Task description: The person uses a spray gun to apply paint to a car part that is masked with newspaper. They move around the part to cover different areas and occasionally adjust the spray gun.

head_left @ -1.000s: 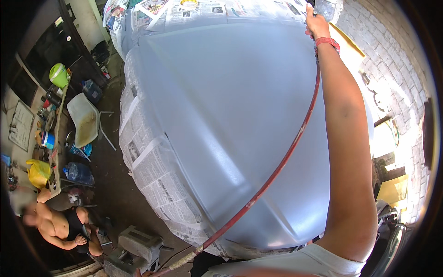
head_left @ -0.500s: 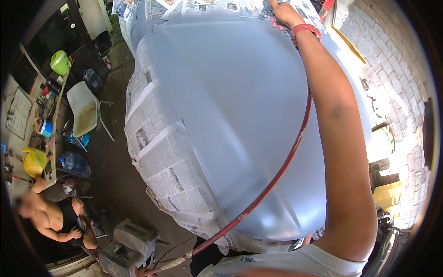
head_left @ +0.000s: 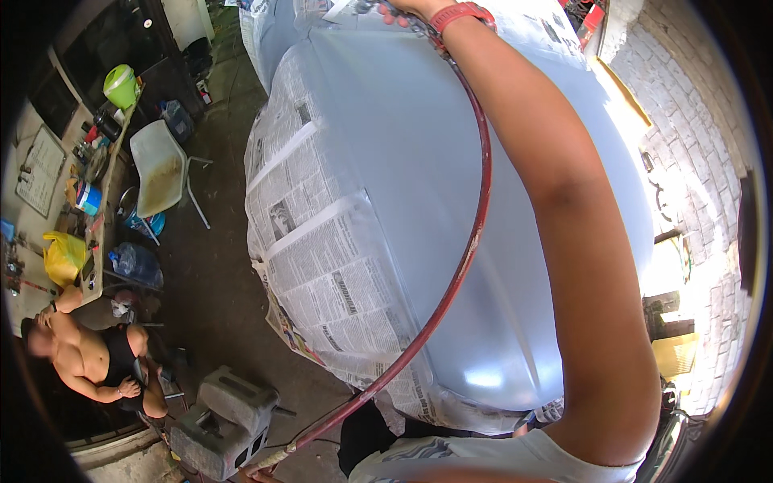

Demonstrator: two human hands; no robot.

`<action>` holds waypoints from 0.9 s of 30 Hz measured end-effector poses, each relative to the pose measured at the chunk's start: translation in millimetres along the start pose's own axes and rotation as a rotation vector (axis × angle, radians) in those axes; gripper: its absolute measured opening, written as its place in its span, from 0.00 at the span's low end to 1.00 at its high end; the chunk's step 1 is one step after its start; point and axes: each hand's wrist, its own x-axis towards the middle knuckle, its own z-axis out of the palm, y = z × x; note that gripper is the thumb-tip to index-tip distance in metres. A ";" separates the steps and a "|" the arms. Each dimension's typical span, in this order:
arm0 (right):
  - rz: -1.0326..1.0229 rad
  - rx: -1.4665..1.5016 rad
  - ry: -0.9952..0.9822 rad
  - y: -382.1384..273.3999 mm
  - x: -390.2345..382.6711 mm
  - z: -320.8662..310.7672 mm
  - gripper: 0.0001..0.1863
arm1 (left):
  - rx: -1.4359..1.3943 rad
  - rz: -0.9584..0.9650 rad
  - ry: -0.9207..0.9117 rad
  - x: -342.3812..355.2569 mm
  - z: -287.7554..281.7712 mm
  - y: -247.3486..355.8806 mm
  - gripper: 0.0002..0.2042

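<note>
My right hand [head_left: 419, 6], wearing a red wristband, is at the top edge over the far end of a car hood [head_left: 386, 129]. Its fingers are closed around a spray gun [head_left: 420, 26], mostly cut off by the frame. From the gun a dark red hose [head_left: 475, 233] curves down over the hood to the lower left. There my left hand [head_left: 262, 476], only partly in view, grips the hose. The hood has a smooth grey-blue coat. Taped newspaper [head_left: 314, 258] covers the car's left side and front, and more lies beyond the hood.
A person [head_left: 93, 358] sits at the lower left, near a grey plastic seat-like block [head_left: 221, 423]. Behind are a white chair [head_left: 161, 169], a water jug [head_left: 135, 264] and a cluttered shelf with a yellow bag [head_left: 64, 258] and green bucket [head_left: 121, 86]. A brick wall [head_left: 684, 121] runs along the right.
My right hand has swept left across the far end of the hood with the spray gun. The hose's upper part has swung left with it. The view has shifted slightly.
</note>
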 end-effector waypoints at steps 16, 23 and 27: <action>0.337 -0.080 0.282 198.6 -46.2 -156.8 0.36 | 0.018 -0.696 0.062 99.4 31.6 129.5 0.21; 0.357 -0.015 0.513 313.0 -52.6 -229.4 0.35 | -0.016 -0.723 -0.029 115.6 35.6 155.2 0.20; 0.363 -0.067 0.609 365.9 -63.7 -266.9 0.36 | 0.001 -0.729 -0.027 120.0 41.9 169.5 0.20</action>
